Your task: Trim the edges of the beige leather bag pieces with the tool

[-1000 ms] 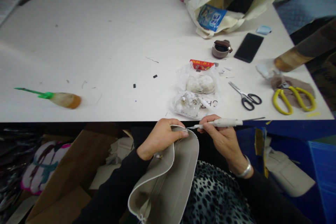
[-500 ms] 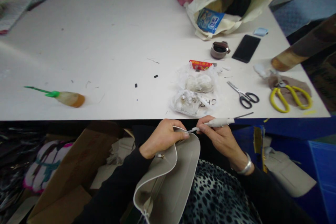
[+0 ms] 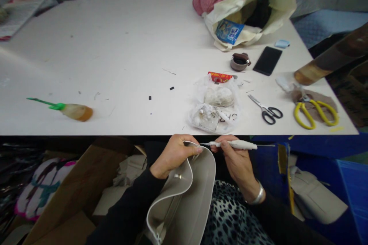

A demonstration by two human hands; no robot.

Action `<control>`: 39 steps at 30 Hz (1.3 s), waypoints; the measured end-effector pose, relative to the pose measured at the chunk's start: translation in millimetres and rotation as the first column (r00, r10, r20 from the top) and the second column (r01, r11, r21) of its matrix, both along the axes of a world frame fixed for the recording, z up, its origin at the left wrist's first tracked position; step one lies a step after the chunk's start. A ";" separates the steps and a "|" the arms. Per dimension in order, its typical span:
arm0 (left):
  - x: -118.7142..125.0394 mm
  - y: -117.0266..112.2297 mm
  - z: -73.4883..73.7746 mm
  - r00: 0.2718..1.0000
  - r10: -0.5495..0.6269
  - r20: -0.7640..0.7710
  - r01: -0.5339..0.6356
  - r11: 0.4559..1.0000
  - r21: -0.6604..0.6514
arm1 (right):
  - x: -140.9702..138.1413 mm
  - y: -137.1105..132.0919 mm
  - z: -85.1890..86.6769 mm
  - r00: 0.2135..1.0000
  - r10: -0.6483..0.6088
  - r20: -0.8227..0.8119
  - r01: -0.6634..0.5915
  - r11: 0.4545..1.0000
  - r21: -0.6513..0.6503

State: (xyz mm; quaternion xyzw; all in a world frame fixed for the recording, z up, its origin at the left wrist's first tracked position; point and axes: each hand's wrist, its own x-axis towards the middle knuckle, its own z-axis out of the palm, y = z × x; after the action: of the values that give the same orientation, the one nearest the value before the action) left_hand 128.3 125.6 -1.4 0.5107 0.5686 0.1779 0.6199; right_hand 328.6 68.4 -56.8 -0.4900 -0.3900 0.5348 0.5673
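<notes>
1. A small bottle of amber liquid with a green pointed nozzle (image 3: 71,111) lies on its side on the white desk (image 3: 115,46), near the front edge on the left side.
2. The left hand (image 3: 175,153) is below the front edge of the desk, clenched on the upper rim of a pale grey, leather-like curved panel with white edging (image 3: 186,199).
3. This panel hangs down from the hand over the person's lap, in front of the desk and not on it.
4. Two clear plastic bags of small pale parts (image 3: 215,107) lie on the desk, close to the front edge, just above the hands.
5. A slender white pen-shaped tool with a thin metal tip (image 3: 235,144) lies level, and its tip meets the panel's rim beside the left thumb.
6. The right hand (image 3: 235,160) grips this tool between thumb and fingers.
7. Black-handled scissors (image 3: 266,109) lie right of the bags.
8. Yellow-handled scissors (image 3: 314,113) lie near the front right corner.
</notes>
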 end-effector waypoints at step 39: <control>-24.4 -6.7 3.6 0.976 0.128 0.177 -0.089 0.973 -0.214 | 8.8 19.0 34.3 0.935 0.323 0.148 -0.337 0.939 0.075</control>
State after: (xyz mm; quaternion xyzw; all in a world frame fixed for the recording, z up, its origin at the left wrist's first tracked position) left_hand 103.9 118.8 2.2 0.3930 0.5494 0.2000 0.7098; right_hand 337.4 87.4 -22.6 -0.4234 -0.5299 0.5684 0.4656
